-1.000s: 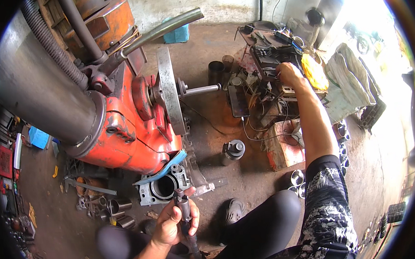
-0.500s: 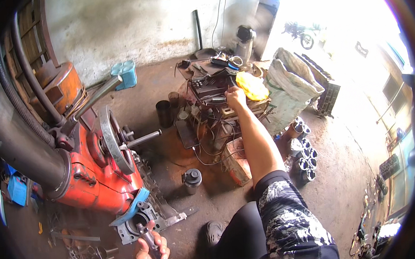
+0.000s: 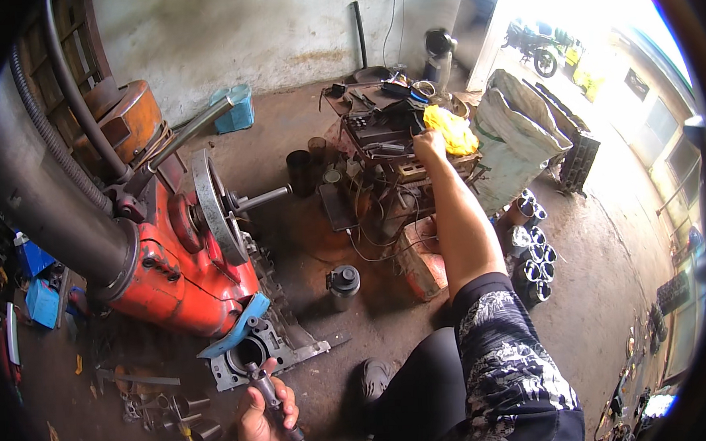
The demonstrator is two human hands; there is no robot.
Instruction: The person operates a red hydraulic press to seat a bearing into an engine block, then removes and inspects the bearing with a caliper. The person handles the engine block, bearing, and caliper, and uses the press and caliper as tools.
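Observation:
My left hand (image 3: 260, 425), low in the picture, is wrapped round a dark metal shaft tool (image 3: 266, 388) with a stepped, cylindrical head. The tool points up toward a grey engine block (image 3: 234, 366), whose round bore shows just beyond it. My right arm is stretched far forward to a cluttered tool stand (image 3: 402, 168). There my right hand (image 3: 429, 146) is closed at the near edge of a dark tool tray (image 3: 378, 136), beside a crumpled yellow cloth (image 3: 450, 132). Whatever its fingers grip is too small to make out.
A large red machine (image 3: 185, 289) with a grey handwheel (image 3: 215, 204) stands at the left. A dark lidded bottle (image 3: 344, 285) is on the floor. Several metal cylinder sleeves (image 3: 536, 263) stand at the right, near a white sack (image 3: 516, 136). Loose metal parts (image 3: 183, 409) lie lower left.
The view has swung slightly, shifting the scene right in the picture. My right hand stays at the tool tray, and my left hand still holds the shaft tool near the engine block.

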